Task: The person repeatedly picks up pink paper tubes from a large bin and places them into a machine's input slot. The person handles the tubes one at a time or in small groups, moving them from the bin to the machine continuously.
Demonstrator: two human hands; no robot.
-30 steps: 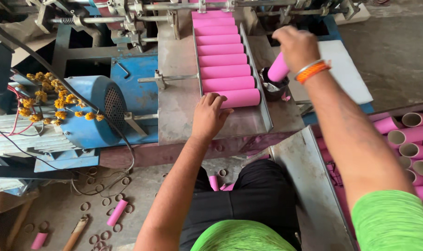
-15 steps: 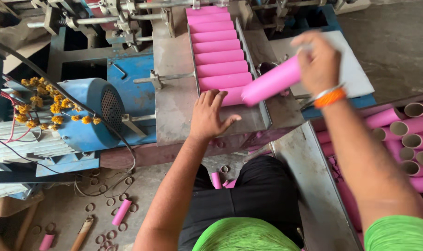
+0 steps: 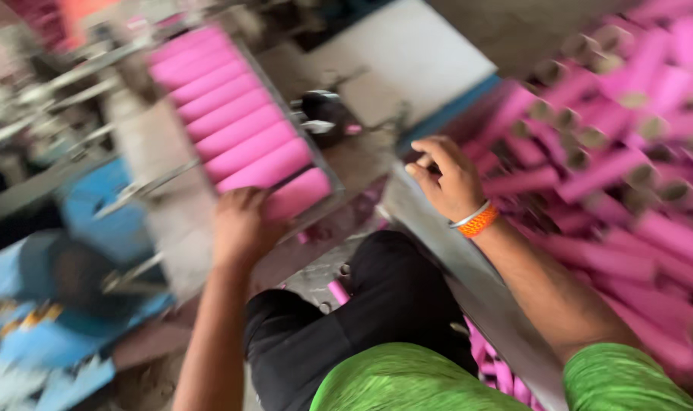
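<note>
The view is motion-blurred. A row of pink cardboard tubes [image 3: 232,129] lies side by side in a narrow metal tray on the machine. My left hand [image 3: 243,224] rests at the near end of that row, fingers against the closest pink tube [image 3: 301,192]. My right hand [image 3: 449,179], with an orange wristband, hovers with bent fingers over the edge of a sloped metal sheet [image 3: 468,289], just left of a big pile of loose pink tubes [image 3: 613,152]. I see nothing in it.
A blue machine housing [image 3: 95,228] sits at the left. A white board [image 3: 422,61] lies behind the tray, with a dark machine part [image 3: 327,114] beside the row. My lap in black trousers fills the lower middle.
My right hand carried a pink tube toward the row, now holds none and has swung right toward the pile. The view has turned right. My left hand stays at the row's near end.
</note>
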